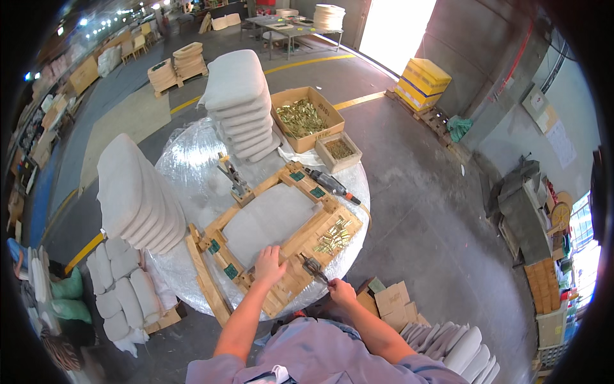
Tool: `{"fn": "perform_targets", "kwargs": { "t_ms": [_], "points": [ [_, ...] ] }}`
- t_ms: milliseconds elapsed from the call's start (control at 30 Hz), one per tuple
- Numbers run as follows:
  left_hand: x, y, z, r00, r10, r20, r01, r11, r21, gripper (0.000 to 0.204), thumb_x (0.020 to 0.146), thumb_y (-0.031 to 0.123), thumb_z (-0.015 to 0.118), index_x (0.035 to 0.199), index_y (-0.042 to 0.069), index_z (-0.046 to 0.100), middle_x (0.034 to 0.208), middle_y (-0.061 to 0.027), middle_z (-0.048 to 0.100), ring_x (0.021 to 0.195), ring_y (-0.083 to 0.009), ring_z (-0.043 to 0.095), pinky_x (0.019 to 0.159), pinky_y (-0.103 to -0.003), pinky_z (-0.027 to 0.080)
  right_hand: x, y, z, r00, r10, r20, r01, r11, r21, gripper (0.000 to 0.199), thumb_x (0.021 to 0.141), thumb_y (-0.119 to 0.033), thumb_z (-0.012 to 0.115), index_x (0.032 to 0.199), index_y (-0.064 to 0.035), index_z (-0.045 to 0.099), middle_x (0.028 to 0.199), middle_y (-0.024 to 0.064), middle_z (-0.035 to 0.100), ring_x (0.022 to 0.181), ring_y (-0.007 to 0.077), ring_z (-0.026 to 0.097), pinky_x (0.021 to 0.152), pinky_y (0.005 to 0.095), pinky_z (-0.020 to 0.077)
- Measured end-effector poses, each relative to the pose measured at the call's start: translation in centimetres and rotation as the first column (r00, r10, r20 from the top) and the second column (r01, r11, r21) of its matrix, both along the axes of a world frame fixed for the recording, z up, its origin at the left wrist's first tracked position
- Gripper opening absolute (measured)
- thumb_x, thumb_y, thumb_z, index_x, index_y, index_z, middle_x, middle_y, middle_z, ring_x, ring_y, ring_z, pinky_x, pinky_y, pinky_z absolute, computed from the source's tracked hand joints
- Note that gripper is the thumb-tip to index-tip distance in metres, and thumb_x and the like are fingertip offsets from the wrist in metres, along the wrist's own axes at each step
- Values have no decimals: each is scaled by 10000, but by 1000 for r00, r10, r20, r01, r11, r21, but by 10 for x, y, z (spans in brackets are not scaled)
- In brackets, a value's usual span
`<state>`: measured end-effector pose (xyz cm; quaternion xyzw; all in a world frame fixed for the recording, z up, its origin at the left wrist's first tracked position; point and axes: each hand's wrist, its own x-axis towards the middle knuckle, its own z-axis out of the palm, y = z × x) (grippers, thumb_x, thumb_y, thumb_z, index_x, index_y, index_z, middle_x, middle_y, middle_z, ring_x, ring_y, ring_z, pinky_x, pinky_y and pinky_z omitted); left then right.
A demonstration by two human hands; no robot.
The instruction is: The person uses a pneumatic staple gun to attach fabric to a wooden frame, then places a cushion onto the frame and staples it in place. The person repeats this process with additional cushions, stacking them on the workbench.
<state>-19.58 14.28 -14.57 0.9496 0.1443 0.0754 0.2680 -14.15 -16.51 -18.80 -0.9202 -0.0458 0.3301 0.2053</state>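
The left hand (268, 264) presses spread fingers flat on the wooden seat frame (275, 237) to steady it, while beside it the right hand (341, 292) has fingers wrapped around a screwdriver (314, 267).

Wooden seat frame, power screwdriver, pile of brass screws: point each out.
wooden seat frame (225, 221): head view, bare left rail.
power screwdriver (325, 182): head view, middle of its dark body.
pile of brass screws (334, 235): head view, centre of the heap.

Upturned wooden seat frame (272, 221), tabletop
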Motion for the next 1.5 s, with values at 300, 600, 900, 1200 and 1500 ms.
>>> {"fn": "perform_targets", "kwargs": {
  "t_ms": [300, 600, 900, 1200, 1500],
  "points": [
    [9, -12, -36, 994, 91, -55, -80, 982, 170, 509, 843, 354, 837, 1213, 77, 626, 1181, -125, 621, 1199, -353, 583, 1034, -557, 473, 1, -6, -11, 1000, -2, 12, 2, 998, 67, 341, 1008, -368, 725, 1298, -193, 766, 1226, 114, 810, 1186, 349, 759, 1017, 475, 590],
    [4, 7, -27, 988, 152, 25, -154, 959, 239, 869, 835, 498, 835, 1538, 95, 521, 1696, -191, 385, 1638, -422, 237, 1295, -758, 61, -14, 14, 58, 950, -303, 68, 257, 891, 375, 321, 1001, -403, 757, 1129, -110, 735, 930, 121, 797, 896, 294, 780, 825, 406, 591],
    [22, -6, -22, 973, 187, -134, -164, 972, 166, 1029, 878, 558, 792, 1709, 132, 362, 1826, -202, 183, 1702, -444, 50, 1275, -818, -37, -20, -6, -20, 881, -355, 312, 168, 852, 495, 279, 1100, -302, 668, 1158, -31, 693, 838, 111, 732, 727, 207, 686, 667, 384, 530],
    [20, -1, -30, 948, 211, -240, -174, 970, 168, 1003, 890, 580, 768, 1712, 175, 362, 1830, -187, 178, 1703, -446, 36, 1274, -820, -34, 26, 149, 105, 853, -60, 519, -166, 911, 377, 253, 990, -268, 790, 1139, -75, 723, 770, 64, 686, 654, 200, 648, 606, 359, 498],
    [23, 9, -34, 967, 193, -169, -166, 973, 161, 1005, 905, 581, 749, 1726, 171, 338, 1836, -185, 161, 1701, -446, 52, 1269, -824, -32, 55, 139, 87, 864, 114, 490, -418, 706, 572, 290, 901, -265, 868, 1083, -78, 742, 745, 56, 640, 675, 209, 666, 620, 348, 549]
  ]
}}
